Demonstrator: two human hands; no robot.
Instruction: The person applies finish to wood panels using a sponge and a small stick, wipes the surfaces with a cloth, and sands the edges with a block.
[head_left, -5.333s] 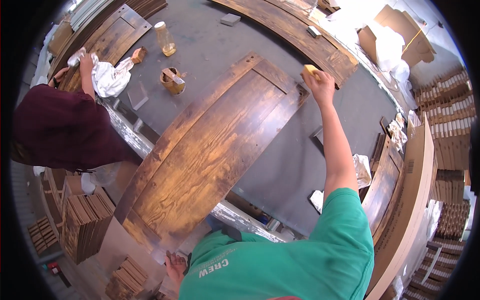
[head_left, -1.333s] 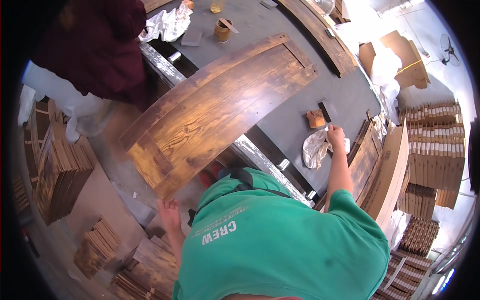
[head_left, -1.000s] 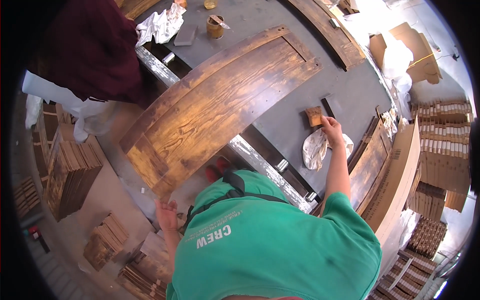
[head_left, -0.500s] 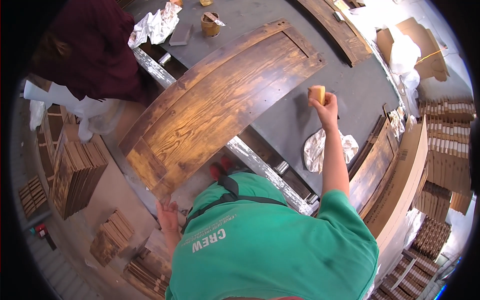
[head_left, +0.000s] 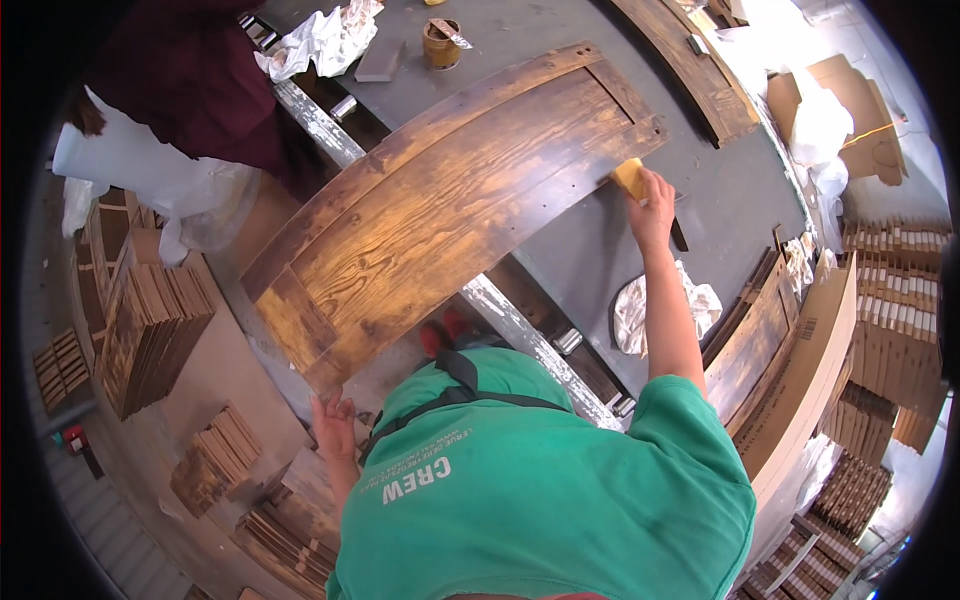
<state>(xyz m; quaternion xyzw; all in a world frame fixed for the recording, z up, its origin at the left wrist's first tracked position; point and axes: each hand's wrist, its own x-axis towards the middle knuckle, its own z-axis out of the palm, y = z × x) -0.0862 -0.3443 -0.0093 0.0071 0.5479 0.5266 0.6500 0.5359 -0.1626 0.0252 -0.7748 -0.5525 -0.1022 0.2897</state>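
A brown wooden panel point(head_left: 450, 210) with a raised frame and a glossy, patchy stained face lies at a slant across the middle. My right hand point(head_left: 652, 205) is closed on a yellow sponge point(head_left: 629, 180), held at the panel's right long edge near its far end. Whether the sponge touches the wood is hard to tell. Just below the panel's near corner is my left hand point(head_left: 333, 425), its fingers apart and nothing in it. A crumpled, stained white cloth point(head_left: 632, 315) lies on the dark grey table point(head_left: 580, 265) beside my right forearm.
A brown can point(head_left: 441, 48) with a brush across it stands on the table beside a grey block point(head_left: 380, 62) and white rags point(head_left: 325, 42). Another wooden panel point(head_left: 690, 70) lies far right. At upper left stands a person in a maroon top point(head_left: 190, 80). Stacked boards point(head_left: 160, 330) sit at left.
My right hand has brought the sponge slightly left and down, to the panel's edge. The left hand stays by the near corner, and the whole view has shifted a little.
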